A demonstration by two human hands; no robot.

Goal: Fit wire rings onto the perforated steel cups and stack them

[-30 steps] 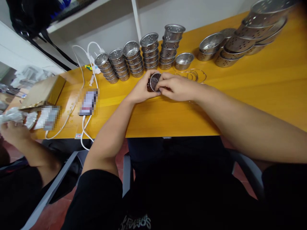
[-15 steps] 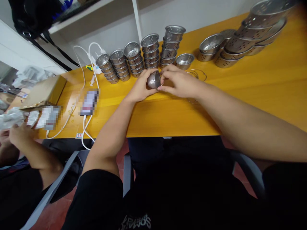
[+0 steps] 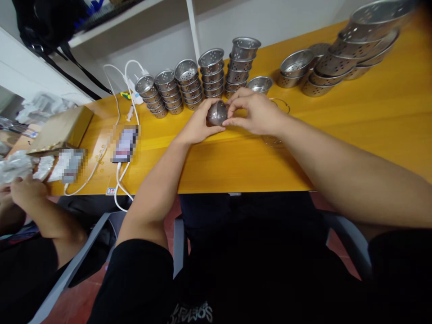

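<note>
A small rounded metal cup (image 3: 216,113) with a dull grey, perforated-looking wall is held just above the tabletop. Around its left side curl the fingers and thumb of my left hand (image 3: 199,121). My right hand (image 3: 251,112) is closed at the cup's right edge, thumb below and fingertips above. A thin line crosses the cup's face; whether it is a wire or a seam I cannot tell. Thin wire rings (image 3: 281,104) lie partly under my right forearm. Behind my right hand sits a single shallow metal cup (image 3: 259,83).
Several stacks of perforated metal cups (image 3: 211,74) line the back of the yellow table (image 3: 371,135). Larger perforated cups (image 3: 332,63) lean at the right. On the left are a phone (image 3: 125,144), white cables (image 3: 118,108), a cardboard box (image 3: 64,130) and a co-worker's hands (image 3: 27,191).
The cup has turned in my left hand, so more of its rounded face shows. My right fingers have shifted slightly on its edge; the bright wire end by my thumb no longer shows.
</note>
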